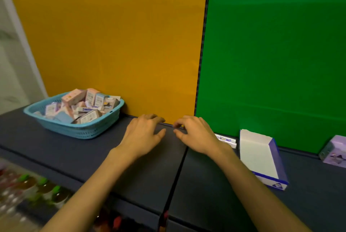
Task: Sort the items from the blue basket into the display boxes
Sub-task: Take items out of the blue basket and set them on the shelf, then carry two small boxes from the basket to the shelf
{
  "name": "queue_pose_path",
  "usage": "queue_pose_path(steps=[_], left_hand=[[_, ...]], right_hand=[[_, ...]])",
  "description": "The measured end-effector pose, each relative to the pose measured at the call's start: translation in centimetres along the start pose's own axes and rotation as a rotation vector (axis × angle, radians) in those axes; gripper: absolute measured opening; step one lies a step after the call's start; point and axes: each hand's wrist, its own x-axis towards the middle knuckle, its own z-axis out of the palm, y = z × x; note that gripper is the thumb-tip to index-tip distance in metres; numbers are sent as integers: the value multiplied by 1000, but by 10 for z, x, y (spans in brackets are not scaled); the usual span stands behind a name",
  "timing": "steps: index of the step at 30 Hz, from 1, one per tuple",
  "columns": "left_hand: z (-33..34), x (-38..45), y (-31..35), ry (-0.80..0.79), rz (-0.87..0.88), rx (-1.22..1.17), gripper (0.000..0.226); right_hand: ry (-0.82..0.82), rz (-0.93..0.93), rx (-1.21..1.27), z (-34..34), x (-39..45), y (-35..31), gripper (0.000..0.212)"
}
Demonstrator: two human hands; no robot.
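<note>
Hands rest side by side on your dark desk (149,166): left hand (145,134) flat with relaxed fingers, right hand (196,134) loosely curled, holding nothing. At ten o'clock sits the blue basket (78,129), heaped with small boxes (89,104). At three o'clock lies an empty display box (262,158); past it, a purple box (335,152).

A blue basket (74,119) heaped with small pastel boxes (84,104) sits far left on the dark tabletop (56,153). An empty white-and-blue display box (262,158) lies open at right, a lilac one (335,151) beyond it.
</note>
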Motion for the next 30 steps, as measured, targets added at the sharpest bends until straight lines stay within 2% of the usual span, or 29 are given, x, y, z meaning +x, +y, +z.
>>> queue_pose_path(steps=[5, 12, 22, 30], left_hand=[[-28, -33, -45, -1, -93, 34, 47], [-59, -75, -122, 1, -176, 47, 49], [-94, -134, -240, 24, -192, 8, 48], [-111, -142, -326, 35, -195, -22, 46]], right_hand=[[-8, -65, 26, 15, 24, -47, 22], [-27, -34, 47, 40, 48, -111, 20], [-9, -12, 12, 75, 89, -222, 20], [0, 68, -21, 91, 130, -265, 17]])
